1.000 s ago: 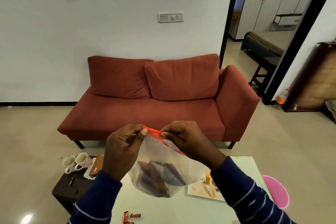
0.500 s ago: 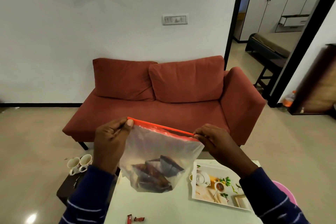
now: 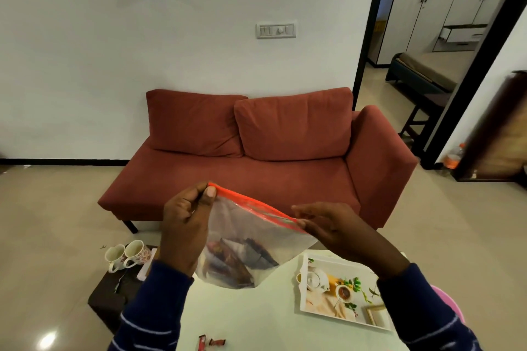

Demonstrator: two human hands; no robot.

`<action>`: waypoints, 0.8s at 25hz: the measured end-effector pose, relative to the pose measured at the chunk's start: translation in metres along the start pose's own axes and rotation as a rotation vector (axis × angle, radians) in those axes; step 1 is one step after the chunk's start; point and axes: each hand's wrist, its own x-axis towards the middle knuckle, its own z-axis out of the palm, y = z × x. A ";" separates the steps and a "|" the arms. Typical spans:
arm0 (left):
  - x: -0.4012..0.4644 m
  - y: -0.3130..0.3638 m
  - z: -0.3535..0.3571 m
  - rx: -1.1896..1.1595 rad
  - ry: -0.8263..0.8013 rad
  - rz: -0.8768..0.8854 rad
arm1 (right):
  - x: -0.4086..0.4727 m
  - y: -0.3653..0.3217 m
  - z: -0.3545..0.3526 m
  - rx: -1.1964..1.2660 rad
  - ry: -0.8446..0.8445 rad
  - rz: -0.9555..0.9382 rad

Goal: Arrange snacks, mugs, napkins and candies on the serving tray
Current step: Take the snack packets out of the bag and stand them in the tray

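Above table (image 3: 256, 319) | clear zip bag (image 3: 253, 239), orange seal | dark snacks (image 3: 236, 262) inside

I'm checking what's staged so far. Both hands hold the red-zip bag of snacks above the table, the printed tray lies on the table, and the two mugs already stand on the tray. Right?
Not quite: the two mugs stand on the dark side table at left, not on the tray. The head view shows this. The rest holds: left hand and right hand hold the bag above the table.
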 end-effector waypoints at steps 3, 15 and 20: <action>-0.004 0.003 0.007 0.008 -0.056 0.034 | 0.020 -0.030 0.006 0.107 -0.067 -0.095; -0.036 0.004 0.025 0.060 0.246 -0.192 | 0.028 -0.052 0.032 0.270 -0.015 -0.066; -0.047 0.004 0.031 0.106 0.196 -0.306 | 0.020 -0.050 0.038 0.389 -0.037 -0.032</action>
